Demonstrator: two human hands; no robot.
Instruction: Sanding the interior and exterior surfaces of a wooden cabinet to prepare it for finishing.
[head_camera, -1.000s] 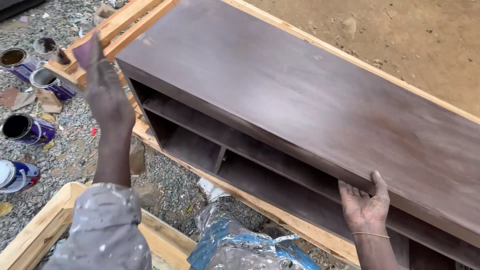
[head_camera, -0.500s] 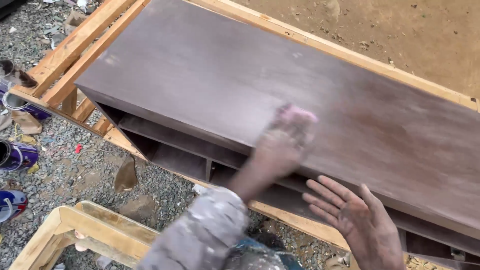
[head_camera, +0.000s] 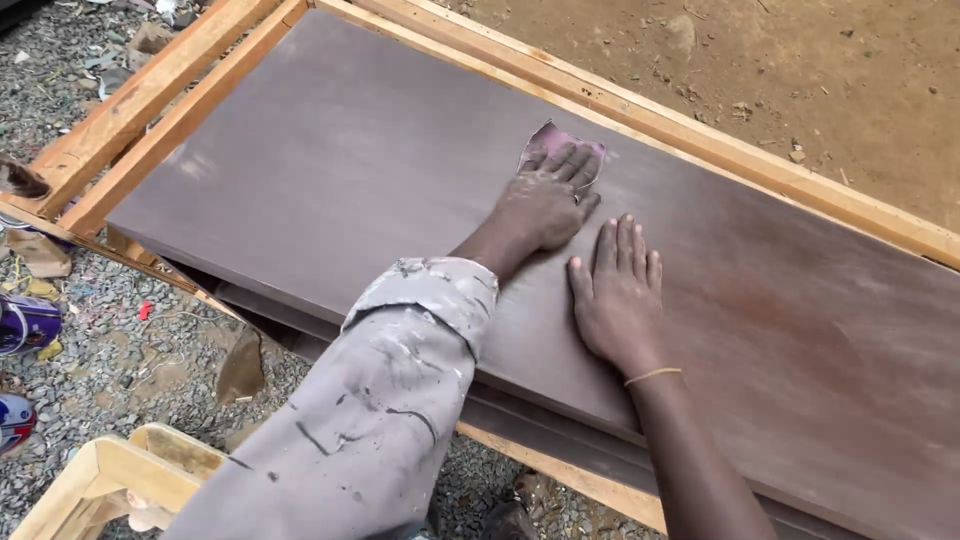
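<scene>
A long dark brown cabinet (head_camera: 330, 170) lies with its broad panel facing up, its surface dusty and streaked. My left hand (head_camera: 545, 205), in a paint-spotted grey sleeve, presses a small pinkish-purple piece of sandpaper (head_camera: 548, 142) flat against the panel near its far edge. Just to the right and nearer me, my right hand (head_camera: 615, 295) lies palm down on the panel with fingers spread and holds nothing. A thin band circles its wrist.
The cabinet rests on a light wooden frame (head_camera: 640, 110) whose rails run along the far side and left end. Gravel (head_camera: 130, 350) with paint cans (head_camera: 25, 322) lies at left, another wooden frame (head_camera: 110, 470) at lower left, bare dirt (head_camera: 800, 60) beyond.
My left hand came down from the raised position at left and swept the sandpaper onto the panel, then further across it. My right hand left the front edge and settled flat on top.
</scene>
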